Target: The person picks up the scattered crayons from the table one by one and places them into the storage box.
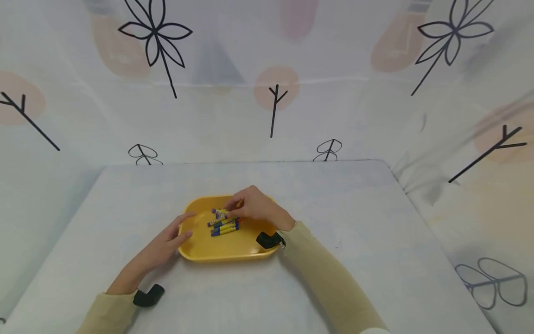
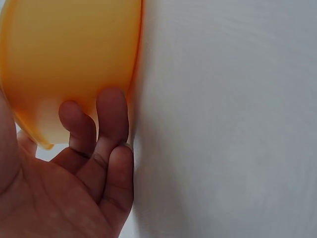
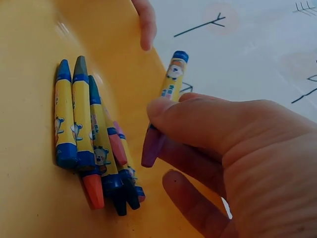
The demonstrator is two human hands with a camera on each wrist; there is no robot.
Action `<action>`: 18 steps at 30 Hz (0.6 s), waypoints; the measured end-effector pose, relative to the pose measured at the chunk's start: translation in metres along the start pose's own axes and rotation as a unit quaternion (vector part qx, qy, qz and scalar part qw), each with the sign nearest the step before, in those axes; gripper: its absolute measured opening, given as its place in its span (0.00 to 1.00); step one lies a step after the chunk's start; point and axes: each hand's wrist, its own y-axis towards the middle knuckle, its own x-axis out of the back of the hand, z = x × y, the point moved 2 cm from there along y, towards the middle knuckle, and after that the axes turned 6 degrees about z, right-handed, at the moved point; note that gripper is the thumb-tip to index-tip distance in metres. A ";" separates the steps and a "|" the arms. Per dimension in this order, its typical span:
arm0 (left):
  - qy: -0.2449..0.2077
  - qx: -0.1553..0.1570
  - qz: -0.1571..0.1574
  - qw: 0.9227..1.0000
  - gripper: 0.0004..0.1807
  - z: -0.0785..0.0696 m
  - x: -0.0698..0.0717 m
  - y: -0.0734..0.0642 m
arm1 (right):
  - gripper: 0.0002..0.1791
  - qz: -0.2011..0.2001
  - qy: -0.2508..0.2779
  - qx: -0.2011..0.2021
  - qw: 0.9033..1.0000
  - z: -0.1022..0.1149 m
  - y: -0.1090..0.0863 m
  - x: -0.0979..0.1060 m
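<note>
A yellow plastic tray (image 1: 225,253) holds a small heap of crayons (image 3: 81,119) with yellow and blue wrappers. Between thumb and fingers my right hand (image 1: 258,206) pinches a purple crayon (image 3: 174,73), purple tip downward, above the tray beside the heap. Blue, green, red and dark tips show among the crayons lying there. At the tray's left end, my left hand (image 1: 164,241) grips the rim. Its thumb lies over the edge, and in the left wrist view curled fingers (image 2: 111,116) touch the tray's outer wall.
The tray stands on a pale cloth-covered table (image 1: 333,278). Behind it rises a white backdrop (image 1: 233,116) printed with leaves and branches. Dark wrist pieces (image 1: 149,295) sit at both sleeve cuffs.
</note>
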 end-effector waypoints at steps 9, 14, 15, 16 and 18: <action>0.000 0.001 0.001 1.000 0.30 0.000 -0.001 -0.001 | 0.10 0.050 -0.123 0.034 0.991 -0.001 0.001 -0.002; 0.009 -0.003 -0.002 1.000 0.30 0.000 0.000 0.001 | 0.10 0.056 -0.129 0.034 0.989 -0.002 0.001 -0.002; 0.009 -0.004 -0.002 1.000 0.30 0.000 0.000 0.001 | 0.10 0.057 -0.127 0.030 0.990 -0.002 0.001 -0.002; 0.008 -0.005 -0.001 1.000 0.30 0.000 0.000 0.001 | 0.10 0.058 -0.123 0.027 0.990 -0.002 0.000 -0.002; 0.007 -0.005 0.000 1.000 0.30 0.000 -0.001 0.001 | 0.11 0.062 -0.117 0.021 0.991 -0.003 0.000 -0.003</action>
